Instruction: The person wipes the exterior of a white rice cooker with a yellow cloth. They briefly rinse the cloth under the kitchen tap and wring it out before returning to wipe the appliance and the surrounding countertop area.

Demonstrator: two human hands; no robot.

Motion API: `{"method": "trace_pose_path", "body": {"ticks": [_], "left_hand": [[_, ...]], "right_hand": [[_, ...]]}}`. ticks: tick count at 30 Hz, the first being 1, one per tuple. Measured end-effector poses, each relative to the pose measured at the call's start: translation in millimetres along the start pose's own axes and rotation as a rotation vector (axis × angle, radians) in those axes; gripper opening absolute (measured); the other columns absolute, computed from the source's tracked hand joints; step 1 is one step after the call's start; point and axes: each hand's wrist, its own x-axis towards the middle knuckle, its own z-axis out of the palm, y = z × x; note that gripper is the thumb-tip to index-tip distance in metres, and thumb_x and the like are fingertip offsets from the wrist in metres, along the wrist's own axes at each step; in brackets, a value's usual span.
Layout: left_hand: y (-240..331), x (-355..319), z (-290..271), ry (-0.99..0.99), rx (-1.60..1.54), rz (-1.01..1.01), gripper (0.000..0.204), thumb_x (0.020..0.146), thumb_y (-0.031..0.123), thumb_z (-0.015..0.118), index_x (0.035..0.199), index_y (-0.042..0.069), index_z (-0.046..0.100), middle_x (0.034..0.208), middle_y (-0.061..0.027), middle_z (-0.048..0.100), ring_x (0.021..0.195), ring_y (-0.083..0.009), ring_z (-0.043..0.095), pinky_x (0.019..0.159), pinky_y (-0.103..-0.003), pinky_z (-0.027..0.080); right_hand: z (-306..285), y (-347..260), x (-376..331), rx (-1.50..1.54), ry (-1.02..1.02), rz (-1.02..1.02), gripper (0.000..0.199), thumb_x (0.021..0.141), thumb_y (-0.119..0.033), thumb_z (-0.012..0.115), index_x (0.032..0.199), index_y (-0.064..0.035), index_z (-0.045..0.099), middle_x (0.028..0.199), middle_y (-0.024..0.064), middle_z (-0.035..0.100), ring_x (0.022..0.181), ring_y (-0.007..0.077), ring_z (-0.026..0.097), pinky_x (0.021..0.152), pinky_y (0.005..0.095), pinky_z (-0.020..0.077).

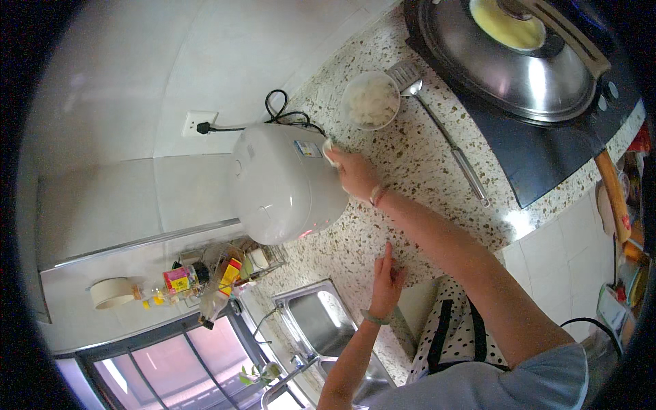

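Note:
A white rice cooker (280,184) stands on the speckled counter against the tiled wall. My right hand (357,174) reaches across to its side, its fingers closed on a small pale cloth (331,153) pressed to the cooker's surface near a label. Most of that cloth is hidden by my fingers. Lower down, my left hand (387,285) hovers by the counter edge with the index finger stretched out, the other fingers partly bent and nothing in it. Close to my right hand sits a round bowl (371,101) of pale, chopped-looking food.
A slotted spatula (447,140) lies beside the bowl. Beyond it, a lidded wok (519,68) rests on a black cooktop (540,164), its wooden handle (610,191) jutting past the counter. A black cord (283,116) runs to the wall socket. A sink (318,314) and a bottle rack (225,273) are lower left.

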Motion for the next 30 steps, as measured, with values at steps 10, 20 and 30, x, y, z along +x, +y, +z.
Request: {"method": "trace_pose_path", "body": {"ticks": [10, 20, 30], "left_hand": [[38.4, 27.9, -27.2, 0.212, -0.076, -0.065, 0.052, 0.089, 0.002, 0.057, 0.138, 0.004, 0.040, 0.123, -0.0166, 0.052, 0.104, -0.0276, 0.054, 0.086, -0.034, 0.047], [38.7, 40.9, -27.9, 0.217, 0.205, 0.059, 0.050, 0.089, 0.008, 0.057, 0.136, 0.000, 0.041, 0.138, -0.0195, 0.044, 0.127, -0.0350, 0.042, 0.107, -0.040, 0.033], [48.0, 56.2, -29.5, 0.206, 0.153, 0.083, 0.054, 0.090, 0.009, 0.056, 0.139, -0.002, 0.035, 0.144, -0.0221, 0.035, 0.133, -0.0362, 0.034, 0.110, -0.040, 0.028]], "right_hand": [[-0.4, -0.1, -29.2, -0.065, -0.037, -0.018, 0.044, 0.085, -0.002, 0.045, 0.127, -0.0107, 0.055, 0.129, 0.0169, 0.053, 0.107, 0.0357, 0.057, 0.091, 0.0401, 0.0467], [-4.8, -0.6, 14.2, -0.097, -0.094, 0.050, 0.053, 0.077, 0.002, 0.044, 0.129, -0.0083, 0.053, 0.129, 0.0145, 0.054, 0.106, 0.0342, 0.060, 0.092, 0.0404, 0.0472], [6.3, 18.9, 48.8, -0.050, 0.098, -0.085, 0.045, 0.082, -0.001, 0.047, 0.125, -0.0081, 0.055, 0.118, 0.0173, 0.060, 0.097, 0.0340, 0.062, 0.085, 0.0402, 0.0489]]}}
